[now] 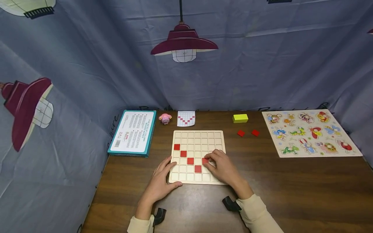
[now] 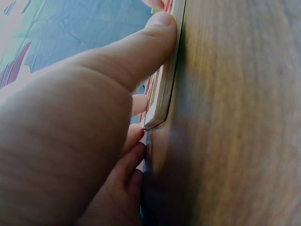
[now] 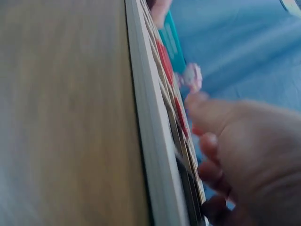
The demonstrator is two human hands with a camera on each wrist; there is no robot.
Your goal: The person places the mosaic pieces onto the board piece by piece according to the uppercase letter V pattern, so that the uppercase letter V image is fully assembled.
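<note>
A pale wooden grid board (image 1: 190,177) lies on the table with several red square tiles in its cells, among them a lowest one (image 1: 197,169). My right hand (image 1: 222,166) pinches another red tile (image 1: 205,160) between thumb and fingertips at a cell up and right of the lowest tile. In the right wrist view, the right thumb (image 3: 211,113) is low over the board's face. My left hand (image 1: 160,181) rests at the board's near left corner, fingers along the left side, thumb on the front edge. The left wrist view shows that thumb (image 2: 146,47) lying straight across the edge.
Behind the board stand a pattern card (image 1: 186,118) with a red V of squares and a small pink figure (image 1: 165,118). A teal-edged box (image 1: 132,132) lies left. To the right are a yellow-green block (image 1: 240,118), two loose red tiles (image 1: 255,132) and an insect puzzle board (image 1: 311,132).
</note>
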